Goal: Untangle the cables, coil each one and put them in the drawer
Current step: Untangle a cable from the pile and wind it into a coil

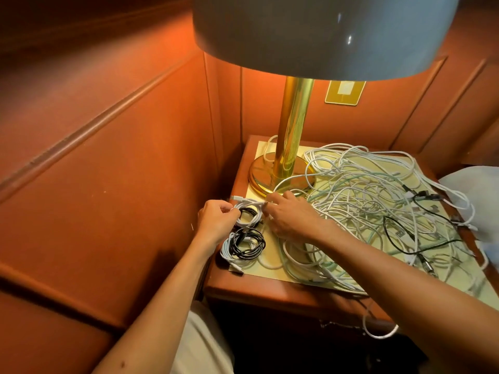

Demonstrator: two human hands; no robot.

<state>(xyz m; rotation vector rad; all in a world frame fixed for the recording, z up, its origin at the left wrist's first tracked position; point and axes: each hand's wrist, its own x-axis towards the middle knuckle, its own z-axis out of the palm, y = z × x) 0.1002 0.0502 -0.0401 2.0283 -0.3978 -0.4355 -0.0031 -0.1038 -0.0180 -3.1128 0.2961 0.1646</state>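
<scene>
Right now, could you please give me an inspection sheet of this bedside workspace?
Surface: nightstand top, pale mat, largely covered.
Job's things: white coil held in both hands; finished black-and-white coils near the front left corner; drawer not visible.
Clutter: brass lamp at the back left.
Grippers: left hand grips the coil; right hand pinches its end.
Cables: tangled pile of white, pale green and black; one white loop hangs over the front edge.
Surroundings: red padded wall, wall plate.

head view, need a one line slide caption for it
Both hands, left hand and right hand, coil a white cable beside a tangled pile of white cables under a brass lamp.
</scene>
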